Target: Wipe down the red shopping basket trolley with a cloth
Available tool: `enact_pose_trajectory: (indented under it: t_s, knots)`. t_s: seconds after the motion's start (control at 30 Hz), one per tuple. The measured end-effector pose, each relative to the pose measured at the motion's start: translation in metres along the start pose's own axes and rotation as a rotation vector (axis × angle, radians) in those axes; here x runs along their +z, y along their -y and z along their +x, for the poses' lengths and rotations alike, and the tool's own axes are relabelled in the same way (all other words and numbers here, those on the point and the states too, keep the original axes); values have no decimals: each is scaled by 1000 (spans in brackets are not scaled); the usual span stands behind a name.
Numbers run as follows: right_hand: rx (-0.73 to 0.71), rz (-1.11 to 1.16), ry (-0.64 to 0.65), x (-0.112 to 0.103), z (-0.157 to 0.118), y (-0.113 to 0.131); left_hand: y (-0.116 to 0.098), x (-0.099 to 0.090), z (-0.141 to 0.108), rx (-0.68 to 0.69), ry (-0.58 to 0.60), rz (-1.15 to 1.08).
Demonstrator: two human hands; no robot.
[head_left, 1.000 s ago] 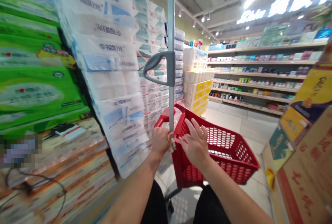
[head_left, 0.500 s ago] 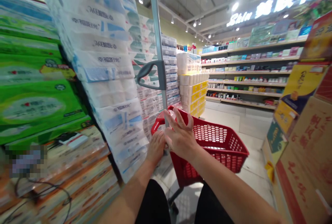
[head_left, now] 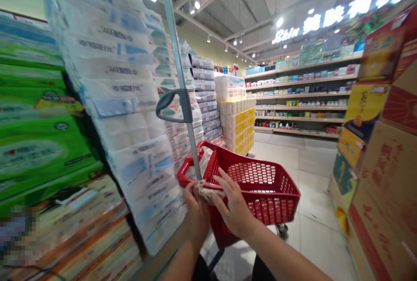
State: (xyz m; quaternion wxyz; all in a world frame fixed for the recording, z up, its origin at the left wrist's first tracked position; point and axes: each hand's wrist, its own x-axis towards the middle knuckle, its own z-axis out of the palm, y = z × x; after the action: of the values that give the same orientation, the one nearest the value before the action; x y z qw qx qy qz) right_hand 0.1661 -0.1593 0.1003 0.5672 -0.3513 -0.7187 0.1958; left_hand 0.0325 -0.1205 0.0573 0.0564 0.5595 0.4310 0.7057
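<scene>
A red plastic shopping cart (head_left: 260, 195) stands in front of me, with a metal pole (head_left: 176, 51) rising at its near left corner. The pole carries a grey loop grip (head_left: 174, 106). Crumpled beige cloth (head_left: 208, 192) lies at the near rim by the cart's handle (head_left: 184, 172). My left hand (head_left: 197, 211) is closed at the cloth's left end, its fingertips partly hidden. My right hand (head_left: 233, 207) is over the near rim, fingers stretched and apart, beside the right end of the cloth.
Tall stacks of wrapped toilet paper (head_left: 137, 150) stand close on the left, beside green tissue packs (head_left: 39, 142). Cardboard boxes (head_left: 387, 176) are piled on the right. Shelves of small goods (head_left: 299, 94) line the back, beyond the tiled floor (head_left: 312, 211).
The beige cloth has come into sight between my hands. My right hand has moved lower, away from the pole. Cart and pole appear shifted left and lower in view.
</scene>
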Motion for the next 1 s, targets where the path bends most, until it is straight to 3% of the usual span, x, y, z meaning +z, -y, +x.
enact_pose_trajectory:
  t_s: [0.13, 0.2, 0.27, 0.37, 0.53, 0.6, 0.7, 0.77, 0.87, 1.0]
  knots:
    - [489, 722, 75, 32, -21, -26, -6, 4, -48, 61, 283, 27]
    - [620, 822, 19, 45, -35, -41, 7, -3, -56, 216, 371, 135]
    - [664, 751, -37, 52, -43, -53, 23, -14, -50, 417, 422, 259]
    - [625, 532, -112, 48, -32, -61, 39, -30, -14, 580, 419, 424]
    - [318, 264, -269, 38, 40, -54, 56, -26, 74, 510, 118, 635]
    - [166, -7, -285, 48, 58, -63, 68, -17, 96, 487, 152, 750]
    - [-64, -494, -129, 72, 52, -94, 85, -7, 104, 489, 243, 876]
    - [-158, -683, -99, 83, 39, -116, 92, -5, 99, 504, 240, 908]
    - [-104, -750, -77, 82, 34, -130, 95, -2, 90, 538, 214, 905]
    - [31, -687, -28, 69, 51, -127, 93, 6, 87, 535, 157, 883]
